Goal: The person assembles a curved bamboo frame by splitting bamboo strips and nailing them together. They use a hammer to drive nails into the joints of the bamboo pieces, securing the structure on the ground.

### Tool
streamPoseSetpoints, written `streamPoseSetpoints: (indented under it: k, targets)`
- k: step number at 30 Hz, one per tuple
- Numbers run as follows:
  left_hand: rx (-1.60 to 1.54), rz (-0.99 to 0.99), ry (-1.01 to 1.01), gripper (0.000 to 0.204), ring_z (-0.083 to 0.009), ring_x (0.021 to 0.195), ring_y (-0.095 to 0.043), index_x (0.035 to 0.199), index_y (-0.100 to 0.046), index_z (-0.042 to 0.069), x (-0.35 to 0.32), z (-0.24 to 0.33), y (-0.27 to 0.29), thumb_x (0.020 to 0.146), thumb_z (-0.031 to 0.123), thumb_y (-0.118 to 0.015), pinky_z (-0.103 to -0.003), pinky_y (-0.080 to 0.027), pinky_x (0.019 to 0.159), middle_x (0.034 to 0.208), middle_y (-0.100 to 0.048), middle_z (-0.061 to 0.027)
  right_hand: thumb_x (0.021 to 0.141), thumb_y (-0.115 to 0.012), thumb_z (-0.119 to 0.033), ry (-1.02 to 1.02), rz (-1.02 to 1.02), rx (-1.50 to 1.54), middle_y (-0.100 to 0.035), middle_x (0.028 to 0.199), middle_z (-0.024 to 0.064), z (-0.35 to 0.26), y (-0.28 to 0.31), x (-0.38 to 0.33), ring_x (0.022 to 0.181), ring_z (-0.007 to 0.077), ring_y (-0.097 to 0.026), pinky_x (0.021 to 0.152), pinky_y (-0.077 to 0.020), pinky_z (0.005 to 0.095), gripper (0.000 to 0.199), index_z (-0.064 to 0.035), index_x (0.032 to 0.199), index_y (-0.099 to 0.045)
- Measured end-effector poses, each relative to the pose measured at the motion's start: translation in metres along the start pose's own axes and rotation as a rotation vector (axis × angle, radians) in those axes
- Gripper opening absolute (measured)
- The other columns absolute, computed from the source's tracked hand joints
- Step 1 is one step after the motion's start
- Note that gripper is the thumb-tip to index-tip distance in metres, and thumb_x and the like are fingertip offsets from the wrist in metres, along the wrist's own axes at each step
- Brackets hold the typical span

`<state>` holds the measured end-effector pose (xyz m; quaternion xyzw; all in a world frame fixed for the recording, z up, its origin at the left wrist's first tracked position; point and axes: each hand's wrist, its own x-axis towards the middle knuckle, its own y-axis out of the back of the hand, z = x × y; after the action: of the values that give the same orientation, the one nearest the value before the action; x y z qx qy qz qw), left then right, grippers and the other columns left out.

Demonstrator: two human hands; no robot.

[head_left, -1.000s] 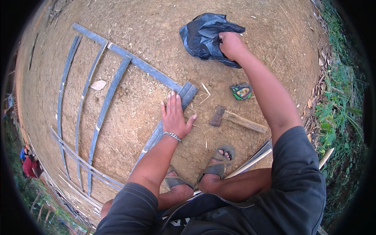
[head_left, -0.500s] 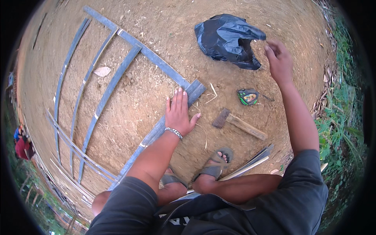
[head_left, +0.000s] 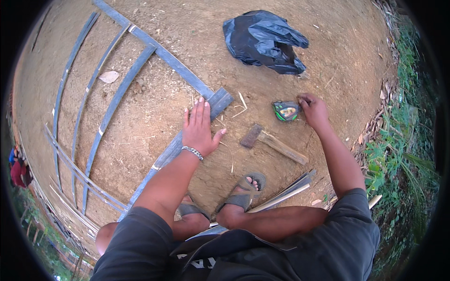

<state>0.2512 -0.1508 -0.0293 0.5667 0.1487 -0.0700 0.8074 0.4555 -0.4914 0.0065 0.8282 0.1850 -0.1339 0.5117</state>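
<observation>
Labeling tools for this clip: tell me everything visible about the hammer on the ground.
The hammer lies flat on bare dirt, between the person's two hands. It has a dark, blocky head at its upper-left end and a pale, wooden-looking handle running down to the right. Neither hand touches it: the left hand presses on a grey slat, the right hand is at a small green object.
</observation>
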Motion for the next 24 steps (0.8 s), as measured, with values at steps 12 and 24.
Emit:
streamPoseSetpoints:
  k: [12,24]
  targets:
    - [-0.015,0.032,-0.007,0.099,-0.0342,0.158,-0.021,0.161,-0.024,-0.004,-0.001,-0.002,0.001,0.093,0.059,-0.060,-0.052,-0.011,0.129,0.170,-0.021,-0.0207,0.091,-0.072,-0.011,0.192,0.082,-0.038,-0.076,0.101,0.0173,-0.020,-0.007,0.006,0.096,0.0350,-0.074,0.085,-0.0574,0.0408,0.016,-0.0064,0.106,-0.076]
    - [0.012,0.000,-0.005,0.094,-0.0307,0.158,-0.021,0.160,-0.026,-0.003,-0.001,-0.001,0.004,0.097,0.062,-0.053,-0.050,-0.009,0.130,0.170,-0.022,-0.0190,0.091,-0.073,-0.013,0.142,-0.022,0.080,-0.076,0.093,0.0153,-0.041,-0.040,0.019,0.088,0.0304,-0.075,0.078,-0.0571,0.0390,0.014,-0.0055,0.103,-0.072]
